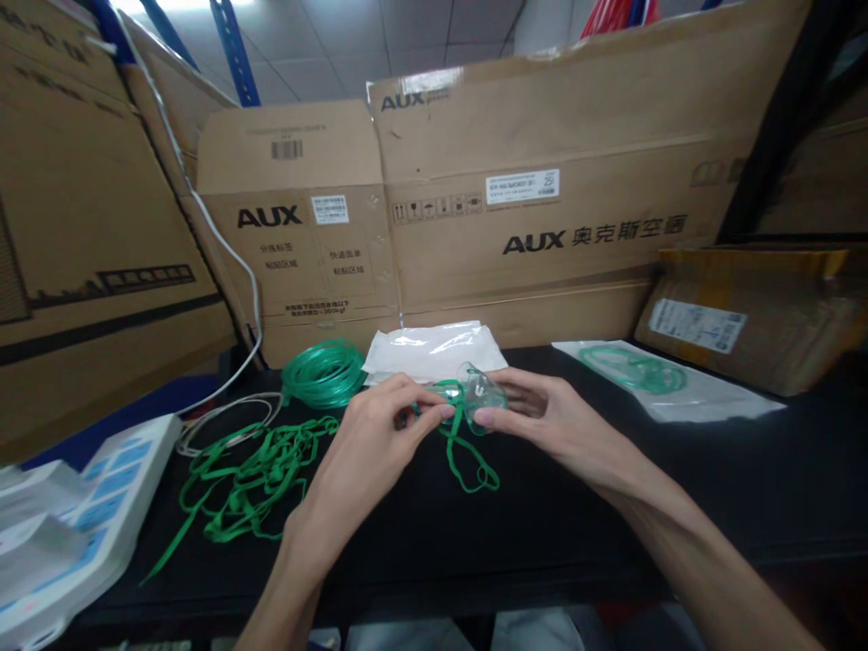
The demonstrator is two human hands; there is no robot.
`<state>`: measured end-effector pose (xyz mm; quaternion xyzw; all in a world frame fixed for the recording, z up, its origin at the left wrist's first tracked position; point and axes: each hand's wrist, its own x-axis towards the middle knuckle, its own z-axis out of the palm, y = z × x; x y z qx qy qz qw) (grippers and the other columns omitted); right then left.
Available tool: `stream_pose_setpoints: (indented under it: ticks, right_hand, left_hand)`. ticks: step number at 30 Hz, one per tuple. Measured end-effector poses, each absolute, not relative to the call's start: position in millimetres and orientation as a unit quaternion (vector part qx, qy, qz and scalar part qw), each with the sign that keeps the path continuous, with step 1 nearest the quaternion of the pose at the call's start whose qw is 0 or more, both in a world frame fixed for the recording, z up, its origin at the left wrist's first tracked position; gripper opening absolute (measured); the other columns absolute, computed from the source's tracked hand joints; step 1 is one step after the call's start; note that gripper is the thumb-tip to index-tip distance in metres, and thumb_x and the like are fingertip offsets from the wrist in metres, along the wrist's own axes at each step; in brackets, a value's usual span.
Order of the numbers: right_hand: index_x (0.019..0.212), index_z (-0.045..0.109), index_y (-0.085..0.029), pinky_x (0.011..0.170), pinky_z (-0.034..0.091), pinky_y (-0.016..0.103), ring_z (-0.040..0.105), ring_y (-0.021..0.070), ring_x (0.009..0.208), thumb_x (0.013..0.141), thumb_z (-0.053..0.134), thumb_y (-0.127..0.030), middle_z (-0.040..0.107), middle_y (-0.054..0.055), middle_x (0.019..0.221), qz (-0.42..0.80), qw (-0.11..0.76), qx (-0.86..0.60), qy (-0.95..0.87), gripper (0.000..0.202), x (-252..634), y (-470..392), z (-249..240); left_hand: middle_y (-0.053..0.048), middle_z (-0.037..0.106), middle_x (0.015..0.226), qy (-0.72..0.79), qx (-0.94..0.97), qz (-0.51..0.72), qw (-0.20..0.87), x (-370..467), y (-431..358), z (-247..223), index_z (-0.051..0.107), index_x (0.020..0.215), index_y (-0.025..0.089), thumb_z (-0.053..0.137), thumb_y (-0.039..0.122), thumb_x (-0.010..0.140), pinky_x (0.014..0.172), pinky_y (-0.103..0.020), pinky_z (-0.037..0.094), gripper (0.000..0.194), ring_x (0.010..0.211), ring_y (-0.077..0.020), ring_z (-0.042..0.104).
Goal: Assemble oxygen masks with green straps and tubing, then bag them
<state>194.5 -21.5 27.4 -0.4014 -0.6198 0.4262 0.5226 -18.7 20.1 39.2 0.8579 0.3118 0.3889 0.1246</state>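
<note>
Near the middle of the black table, my right hand (542, 407) grips a clear, green-tinted plastic mask (485, 398) by its right side, thumb in front. My left hand (397, 420) pinches with thumb and forefinger at the mask's left side, where a green strap (456, 448) passes. The strap hangs down from the mask and loops onto the table. What exactly lies between the left fingertips is small and partly hidden. Left of my left hand lies a tangled pile of green straps (261, 475), with a coil of green tubing (324, 372) behind it.
Behind the hands lies a white plastic packet (434, 351). A clear bag with green tubing (668, 380) is at the right, before a taped carton (752, 316). A white power strip (112, 506) sits at the left, with its cable rising. Large cardboard panels (461, 244) stand behind.
</note>
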Motion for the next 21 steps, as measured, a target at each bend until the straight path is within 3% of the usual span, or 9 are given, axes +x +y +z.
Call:
stream_pose_setpoints:
  ticks: [11,14,18,21]
  right_hand:
    - [0.104,0.063,-0.023,0.093,0.055,0.03,0.07,0.0188,0.105,0.074,0.086,-0.028,0.073,0.001,0.111,0.459,0.501,-0.356,-0.641,0.038,189,-23,19]
    - [0.109,0.065,-0.024,0.098,0.052,0.029,0.068,0.0175,0.109,0.077,0.084,-0.026,0.071,0.0,0.118,0.461,0.485,-0.343,-0.659,0.037,191,-24,19]
    - [0.116,0.07,-0.027,0.106,0.045,0.029,0.064,0.0177,0.116,0.083,0.079,-0.024,0.07,-0.001,0.121,0.369,0.463,-0.363,-0.719,0.034,198,-27,25]
    - [0.118,0.071,-0.028,0.1,0.047,0.028,0.065,0.0178,0.11,0.086,0.076,-0.023,0.072,-0.002,0.115,0.299,0.447,-0.403,-0.74,0.032,208,-29,29]
  left_hand:
    - [0.002,0.071,0.088,0.322,0.854,0.382,0.146,-15,20,36,0.075,0.087,0.023,0.069,0.028,0.092,0.072,-0.024,0.042,0.01,0.079,-0.014,0.063]
    - [0.002,0.066,0.083,0.323,0.86,0.367,0.144,-13,19,37,0.072,0.085,0.021,0.067,0.03,0.093,0.069,-0.024,0.041,0.013,0.073,-0.0128,0.06]
    - [0.003,0.061,0.075,0.322,0.866,0.352,0.147,-12,17,37,0.064,0.074,0.018,0.065,0.032,0.094,0.066,-0.023,0.039,0.024,0.07,-0.0119,0.056]
    - [0.003,0.062,0.077,0.313,0.872,0.333,0.175,-13,17,36,0.068,0.079,0.019,0.065,0.032,0.094,0.065,-0.022,0.039,0.02,0.07,-0.0114,0.055]
